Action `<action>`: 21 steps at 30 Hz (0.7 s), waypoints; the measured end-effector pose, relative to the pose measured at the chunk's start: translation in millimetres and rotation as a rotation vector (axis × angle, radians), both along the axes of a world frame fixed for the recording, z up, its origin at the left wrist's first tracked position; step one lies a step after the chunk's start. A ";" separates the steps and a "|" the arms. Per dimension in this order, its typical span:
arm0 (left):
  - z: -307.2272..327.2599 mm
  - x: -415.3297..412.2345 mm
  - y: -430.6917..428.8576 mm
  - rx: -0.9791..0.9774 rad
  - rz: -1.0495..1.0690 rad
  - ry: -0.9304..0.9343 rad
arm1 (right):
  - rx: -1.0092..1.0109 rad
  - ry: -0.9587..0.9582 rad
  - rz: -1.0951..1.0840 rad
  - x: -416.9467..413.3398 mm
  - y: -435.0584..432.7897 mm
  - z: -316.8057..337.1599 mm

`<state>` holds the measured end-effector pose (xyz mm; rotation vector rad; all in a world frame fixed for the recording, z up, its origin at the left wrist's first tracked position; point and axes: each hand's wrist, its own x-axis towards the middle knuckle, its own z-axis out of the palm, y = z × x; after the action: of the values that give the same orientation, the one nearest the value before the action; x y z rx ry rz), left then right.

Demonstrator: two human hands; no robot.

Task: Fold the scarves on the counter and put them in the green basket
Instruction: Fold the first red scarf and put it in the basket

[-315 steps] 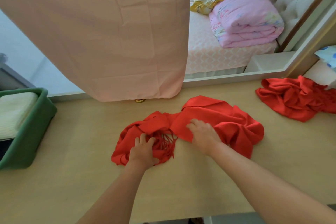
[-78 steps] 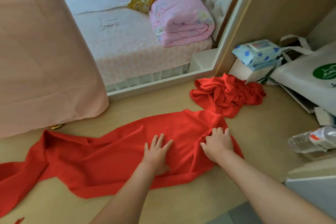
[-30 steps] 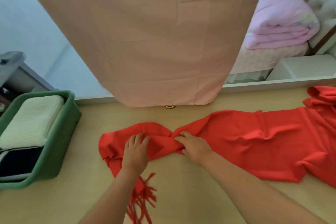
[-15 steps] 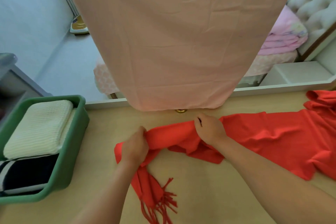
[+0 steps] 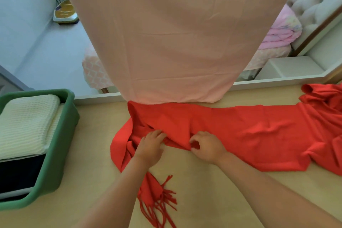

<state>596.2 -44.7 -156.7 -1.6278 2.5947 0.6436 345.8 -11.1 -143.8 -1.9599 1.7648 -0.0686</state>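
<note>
Fingers (image 5: 194, 142) pinch soft, fringed red scarf (image 5: 249, 131), seemingly fleece

Plain red scarf (image 5: 240, 126); pale wood counter (image 5: 96, 135); green basket (image 5: 55, 150) holding a cream waffle-knit cloth (image 5: 24, 122) and a black cloth (image 5: 18, 172)

1. We see a pale wooden counter (image 5: 96, 153).
2. A red scarf (image 5: 240, 127) lies stretched along it, its fringe (image 5: 159, 201) trailing toward us.
3. A green basket (image 5: 61, 135) stands at the left.
4. A second red scarf (image 5: 322, 94) lies crumpled at the far right.
</note>
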 end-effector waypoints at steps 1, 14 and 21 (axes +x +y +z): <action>-6.1 2.3 5.2 0.036 -0.014 -0.110 | 0.040 0.073 0.023 -1.0 7.5 -5.3; -0.8 19.5 18.3 0.013 0.090 -0.004 | -0.072 -0.200 -0.411 -4.7 14.8 3.6; 11.7 -65.8 46.2 -0.050 0.018 0.324 | -0.001 -0.555 -0.460 0.7 4.2 45.5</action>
<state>530.3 1.5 -145.0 -1.6883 2.8376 0.9225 346.4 -7.0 -98.3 -1.3157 1.7700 -0.6952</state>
